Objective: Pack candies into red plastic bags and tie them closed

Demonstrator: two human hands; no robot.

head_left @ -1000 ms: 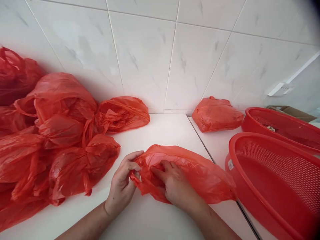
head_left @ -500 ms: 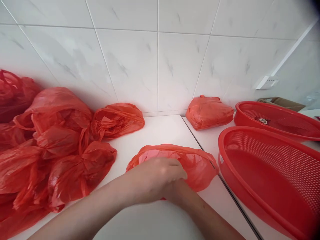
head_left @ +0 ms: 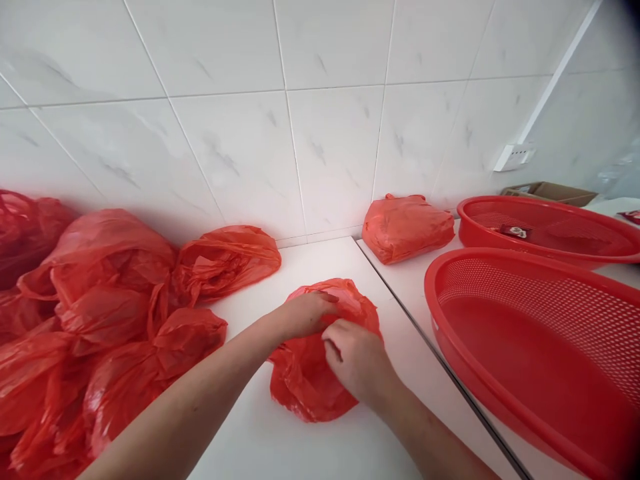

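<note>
In the head view, I have both of my hands over one crumpled red bag (head_left: 310,390), which lies on the white worktop (head_left: 325,257) in front of me, its mouth spread upward. My left hand (head_left: 311,312) reaches across the bag's far part with its fingers bent down over the plastic; I cannot tell whether its grip is pinching anything. My right hand (head_left: 359,357) is just beside it at the bag's right part, fingers curled inward with a small gap by the thumb; whether that grip has hold of the film, I cannot tell from here.

To my left I have a heap of red bags (head_left: 120,267), with an open red bag (head_left: 230,260) touching it near the tiled wall (head_left: 335,133). Past the dark seam (head_left: 450,371), on my right, a packed red bundle (head_left: 407,227) rests near the wall. Beside it are two red baskets: the near basket (head_left: 434,293) and, behind it, the far basket (head_left: 466,230), which holds a small dark packet (head_left: 517,231). A cardboard box (head_left: 555,192) stands behind the far basket, below a white wall socket (head_left: 515,157).
</note>
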